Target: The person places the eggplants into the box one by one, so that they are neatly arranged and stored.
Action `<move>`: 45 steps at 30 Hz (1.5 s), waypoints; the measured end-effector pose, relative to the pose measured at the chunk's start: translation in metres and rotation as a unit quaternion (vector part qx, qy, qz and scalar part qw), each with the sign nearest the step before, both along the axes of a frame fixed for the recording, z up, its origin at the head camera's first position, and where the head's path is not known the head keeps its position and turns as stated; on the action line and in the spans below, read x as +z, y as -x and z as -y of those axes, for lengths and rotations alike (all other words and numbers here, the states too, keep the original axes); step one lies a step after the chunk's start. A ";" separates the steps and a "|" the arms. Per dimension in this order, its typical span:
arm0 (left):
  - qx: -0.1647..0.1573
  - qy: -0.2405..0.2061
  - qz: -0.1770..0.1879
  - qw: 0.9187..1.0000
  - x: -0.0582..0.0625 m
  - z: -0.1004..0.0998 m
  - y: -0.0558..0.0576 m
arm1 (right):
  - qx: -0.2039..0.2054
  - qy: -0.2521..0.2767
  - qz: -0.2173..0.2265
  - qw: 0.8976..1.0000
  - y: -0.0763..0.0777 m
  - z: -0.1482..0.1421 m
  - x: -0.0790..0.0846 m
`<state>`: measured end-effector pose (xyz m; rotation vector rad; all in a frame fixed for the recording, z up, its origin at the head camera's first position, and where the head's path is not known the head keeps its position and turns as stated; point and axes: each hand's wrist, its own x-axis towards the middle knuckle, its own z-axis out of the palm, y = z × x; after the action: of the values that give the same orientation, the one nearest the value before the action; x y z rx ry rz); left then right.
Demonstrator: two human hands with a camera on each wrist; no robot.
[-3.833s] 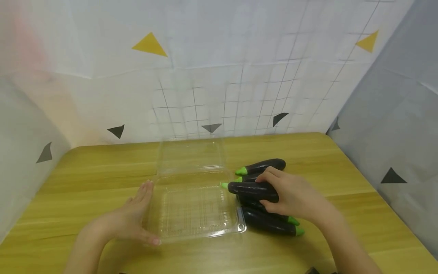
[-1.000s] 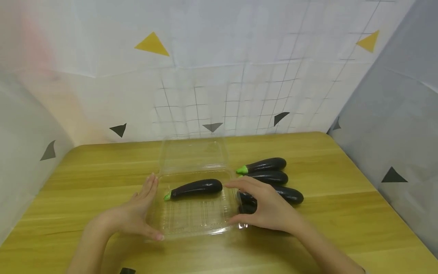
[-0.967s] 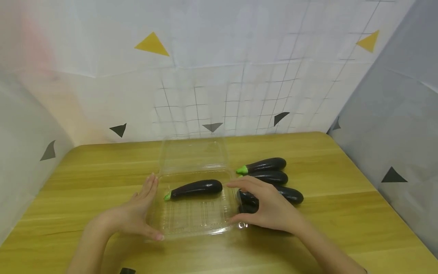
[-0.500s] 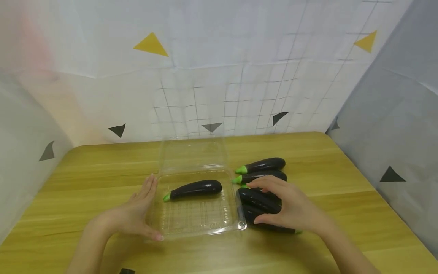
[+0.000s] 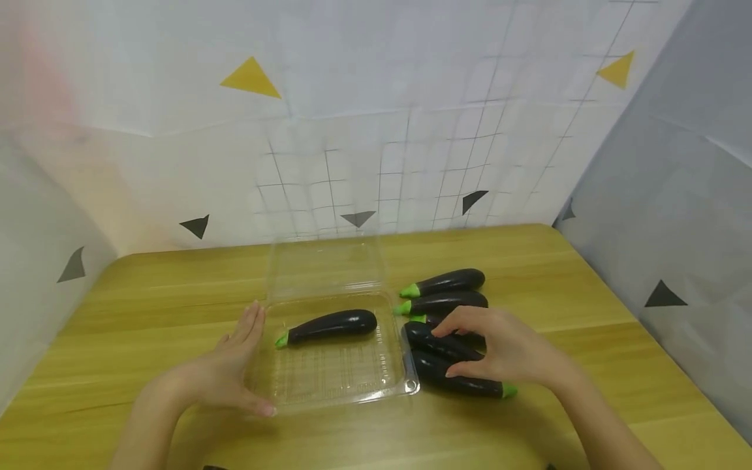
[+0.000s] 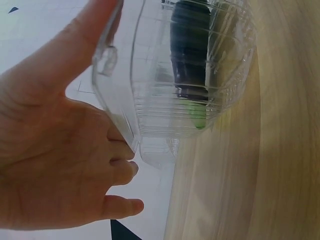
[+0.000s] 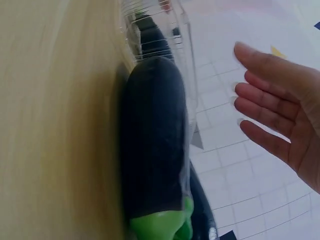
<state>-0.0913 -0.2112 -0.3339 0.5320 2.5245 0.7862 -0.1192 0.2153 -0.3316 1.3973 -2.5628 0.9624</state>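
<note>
A clear plastic clamshell box (image 5: 376, 395) sits on the table with its lid (image 5: 323, 261) folded back. One dark eggplant (image 5: 335, 326) lies in the box, its green stem to the left. My left hand (image 5: 217, 372) touches the box's left rim with fingers and thumb spread; in the left wrist view the box wall (image 6: 165, 115) stands beside the hand. Over the eggplants right of the box hovers my right hand (image 5: 505, 346), fingers and thumb apart around nothing. Below it are a front eggplant (image 5: 452, 378) and another eggplant (image 5: 435, 338), partly hidden by the fingers.
Further back, the rearmost eggplant (image 5: 452, 281) and a neighbouring eggplant (image 5: 449, 301) lie side by side, stems to the left. The wooden table (image 5: 147, 281) meets a white sheeted wall (image 5: 352, 130) behind. A grey sheet (image 5: 675, 215) hangs along the right side.
Earlier the right hand held an eggplant over the box's right edge; that eggplant now lies inside. The right hand has drawn back rightward over the other eggplants. The left hand stays at the box.
</note>
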 end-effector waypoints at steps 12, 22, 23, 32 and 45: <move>-0.002 -0.006 0.005 1.000 0.001 0.000 0.001 | -0.051 -0.179 0.008 0.983 0.001 0.006 -0.009; -0.003 -0.002 0.002 1.000 -0.001 0.001 0.001 | -0.089 -0.268 -0.032 0.959 -0.009 0.020 -0.008; -0.002 -0.002 0.003 1.000 -0.001 0.001 0.001 | -0.094 -0.272 -0.027 0.957 -0.011 0.022 -0.008; 0.001 -0.003 0.007 1.000 0.001 0.000 0.001 | -0.085 -0.281 0.030 0.956 -0.014 0.023 -0.010; -0.007 -0.001 0.000 1.000 0.001 0.000 0.001 | -0.103 -0.270 0.065 0.955 -0.010 0.004 0.002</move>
<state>-0.0926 -0.2112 -0.3330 0.5494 2.5179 0.7838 -0.1093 0.2115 -0.3295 1.1433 -3.1472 0.3392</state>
